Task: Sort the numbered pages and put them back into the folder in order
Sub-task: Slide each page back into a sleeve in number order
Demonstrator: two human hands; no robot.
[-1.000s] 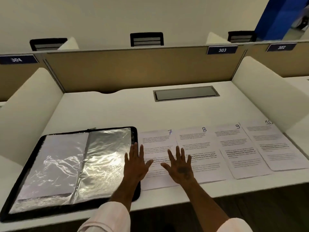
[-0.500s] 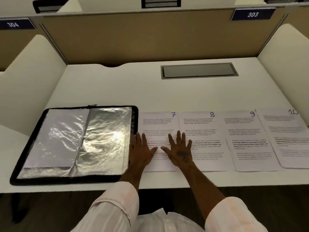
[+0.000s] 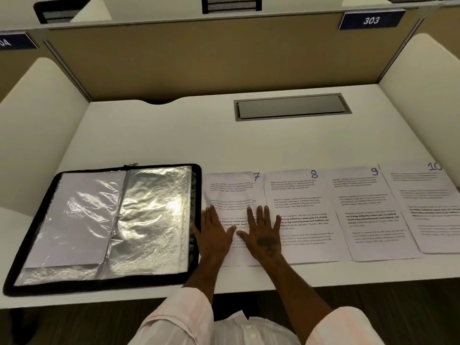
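A black zip folder (image 3: pixel 196 195) lies open at the left of the desk, its shiny plastic sleeves (image 3: pixel 149 220) showing and a white sheet (image 3: pixel 82 215) in the left sleeve. To its right lie printed pages in a row, numbered 7 (image 3: pixel 231 190), 8 (image 3: pixel 296 192), 9 (image 3: pixel 366 207) and 10 (image 3: pixel 428 200). My left hand (image 3: pixel 215 235) rests flat on page 7 beside the folder's right edge. My right hand (image 3: pixel 263 235) lies flat with spread fingers over the seam between pages 7 and 8.
The white desk (image 3: pixel 174 135) has curved side dividers and a tan back panel. A grey cable hatch (image 3: pixel 291 107) is set into the desk behind the pages. A blue label 303 (image 3: pixel 371 20) sits on the back panel's top right.
The view has tipped downward and closer to the desk. Both hands stay flat on the pages in the same spot.
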